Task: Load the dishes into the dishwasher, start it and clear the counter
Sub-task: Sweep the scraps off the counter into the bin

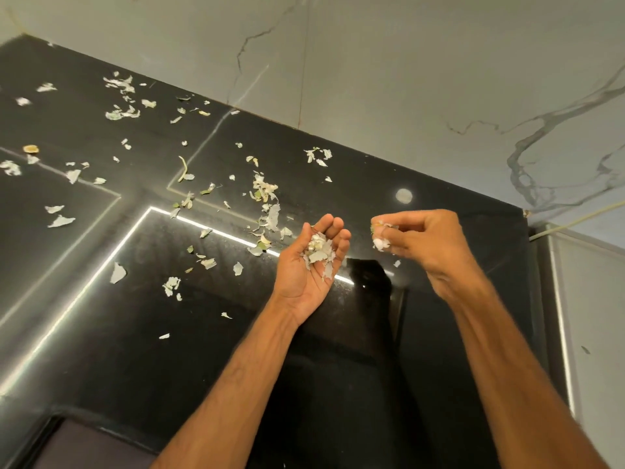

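Clearing stage, judging by the mess: no dishes or dishwasher in view, only peel scraps (267,194) strewn over the black table (101,333).

Left hand (313,262) is cupped palm up just above the table, fingers (338,231) half-curled, loosely cradling a small heap of peel flakes (318,253). Right hand (429,245) sits just beside it, fingers (384,230) pinched tight on a few more bits, incl. a white lump and sth greenish.

Risks:
- Flakes look paper-thin and light; if the cupped palm tilts or overfills, they'd prob slide off. One flake (396,264) lies on the table just below the right hand.
- Transfer across the gap between hands could shed bits.
- Table is glossy, polished stone w/ bright strip reflections; flat flakes may cling and resist pinching.
- Most scraps lie far left and toward the marbled wall (406,79), so plenty is left to gather.

Textures: scraps pale, ragged, curled, some greenish leaf bits; one tan round piece (30,149) far left.
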The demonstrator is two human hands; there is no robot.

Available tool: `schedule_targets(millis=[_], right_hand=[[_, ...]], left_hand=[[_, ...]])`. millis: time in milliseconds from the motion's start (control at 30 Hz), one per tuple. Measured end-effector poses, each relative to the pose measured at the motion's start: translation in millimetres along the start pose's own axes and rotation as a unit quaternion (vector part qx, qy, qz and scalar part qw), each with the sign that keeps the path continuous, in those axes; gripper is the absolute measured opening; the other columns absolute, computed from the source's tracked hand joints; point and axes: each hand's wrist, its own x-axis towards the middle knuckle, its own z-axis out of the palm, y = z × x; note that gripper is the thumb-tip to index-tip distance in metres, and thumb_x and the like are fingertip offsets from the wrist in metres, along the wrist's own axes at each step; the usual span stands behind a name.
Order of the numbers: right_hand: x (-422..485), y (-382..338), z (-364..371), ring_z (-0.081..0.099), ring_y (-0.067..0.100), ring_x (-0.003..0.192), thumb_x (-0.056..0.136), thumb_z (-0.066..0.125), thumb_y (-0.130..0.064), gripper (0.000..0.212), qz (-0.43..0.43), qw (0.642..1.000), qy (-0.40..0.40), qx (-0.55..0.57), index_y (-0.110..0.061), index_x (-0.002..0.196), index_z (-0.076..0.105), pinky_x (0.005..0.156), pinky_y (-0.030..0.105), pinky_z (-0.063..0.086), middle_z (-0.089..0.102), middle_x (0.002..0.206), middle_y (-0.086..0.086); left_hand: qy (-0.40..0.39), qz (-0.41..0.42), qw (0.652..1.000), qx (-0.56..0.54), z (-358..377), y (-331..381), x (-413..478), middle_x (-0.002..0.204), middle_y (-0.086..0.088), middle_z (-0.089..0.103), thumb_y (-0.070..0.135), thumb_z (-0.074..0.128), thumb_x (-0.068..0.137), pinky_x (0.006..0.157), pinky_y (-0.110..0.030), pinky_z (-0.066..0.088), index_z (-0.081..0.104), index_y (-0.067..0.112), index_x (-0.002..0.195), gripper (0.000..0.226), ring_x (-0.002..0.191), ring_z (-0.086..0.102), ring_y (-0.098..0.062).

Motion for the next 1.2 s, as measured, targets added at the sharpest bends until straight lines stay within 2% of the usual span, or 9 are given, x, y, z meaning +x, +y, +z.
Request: schedule_targets(millis=[67,200,367,533,633,700,833,967,1200], right_hand=[[-15.2,-6.8,6.6,0.076,0.016,0.091,0.085,0.077,-0.002,0.019,0.004,0.998,-0.028,0.058,-0.01,0.102,0.079,0.077,0.025,0.061,0.079,0.094,0.003],[-34.7,-9.0,29.0,0.076,0.013,0.091,0.086,0.076,-0.004,0.019,-0.028,0.996,-0.052,0.071,-0.009,0.104,0.079,0.08,0.026,0.061,0.079,0.095,0.001],[-30.1,8.2,57.3,0.075,0.007,0.089,0.086,0.08,-0.011,0.019,-0.113,0.991,0.063,-0.027,-0.019,0.103,0.081,0.082,0.033,0.062,0.079,0.094,-0.008],[-31.3,18.3,81.4,0.072,0.0,0.096,0.089,0.077,-0.009,0.024,-0.193,0.966,0.154,-0.082,-0.017,0.112,0.077,0.084,0.016,0.058,0.077,0.105,-0.006],[-37.2,24.9,94.5,0.069,-0.001,0.096,0.091,0.073,-0.006,0.029,-0.211,0.957,0.176,-0.097,-0.012,0.12,0.073,0.085,0.008,0.053,0.074,0.111,-0.005],[-41.2,29.5,100.1,0.066,-0.006,0.094,0.093,0.07,-0.003,0.034,-0.221,0.956,0.168,-0.095,-0.014,0.125,0.07,0.082,0.003,0.05,0.07,0.112,-0.011],[-46.3,34.4,103.1,0.066,0.0,0.113,0.096,0.064,-0.004,0.042,-0.224,0.962,0.126,-0.092,-0.019,0.136,0.064,0.096,0.015,0.053,0.069,0.128,-0.007],[-50.8,31.6,101.9,0.061,-0.009,0.112,0.095,0.057,0.002,0.046,-0.236,0.962,0.11,-0.082,-0.02,0.135,0.064,0.096,0.011,0.049,0.064,0.126,-0.016],[-53.2,33.7,104.4,0.056,-0.014,0.117,0.088,0.047,0.014,0.061,-0.236,0.965,0.104,-0.045,-0.018,0.138,0.06,0.098,0.011,0.047,0.062,0.134,-0.011]], left_hand=[[-0.002,0.001,1.0,0.004,-0.9,-0.1,-0.3,0.111,-0.013,0.071,0.028,0.042,0.108,0.086,-0.033,0.06,0.075,0.003,0.105,0.041,0.1,0.071,-0.025],[0.005,0.001,0.999,0.038,-2.4,-0.2,-0.7,0.119,-0.012,0.07,0.03,0.04,0.108,0.095,-0.033,0.056,0.072,0.006,0.113,0.04,0.109,0.068,-0.022],[0.005,0.001,0.998,0.056,-6.4,-3.4,0.5,0.12,-0.01,0.069,0.032,0.039,0.108,0.105,-0.034,0.048,0.071,0.009,0.115,0.04,0.112,0.066,-0.021],[-0.006,0.002,0.999,0.05,-6.7,-4.1,1.4,0.135,-0.01,0.063,0.032,0.036,0.109,0.118,-0.038,0.034,0.066,0.008,0.124,0.041,0.129,0.057,-0.023],[-0.018,-0.002,0.999,0.032,-5.0,-4.8,1.3,0.137,-0.01,0.061,0.031,0.034,0.11,0.118,-0.039,0.036,0.059,0.006,0.131,0.041,0.134,0.053,-0.024],[-0.024,-0.004,0.999,0.023,-4.5,-4.8,1.1,0.136,-0.009,0.062,0.031,0.033,0.11,0.115,-0.037,0.041,0.057,0.006,0.134,0.042,0.134,0.054,-0.023],[-0.029,0.002,0.999,0.019,-3.0,-3.8,1.2,0.135,-0.009,0.063,0.031,0.031,0.111,0.113,-0.034,0.043,0.054,0.006,0.138,0.044,0.135,0.053,-0.021],[-0.026,0.0,1.0,0.009,-3.9,-3.3,1.5,0.141,-0.008,0.058,0.031,0.033,0.11,0.117,-0.036,0.037,0.055,0.007,0.138,0.043,0.14,0.048,-0.021],[-0.026,-0.012,0.999,-0.02,-4.3,-2.9,2.1,0.147,-0.008,0.053,0.031,0.035,0.11,0.115,-0.037,0.039,0.051,0.008,0.142,0.042,0.141,0.046,-0.022]])
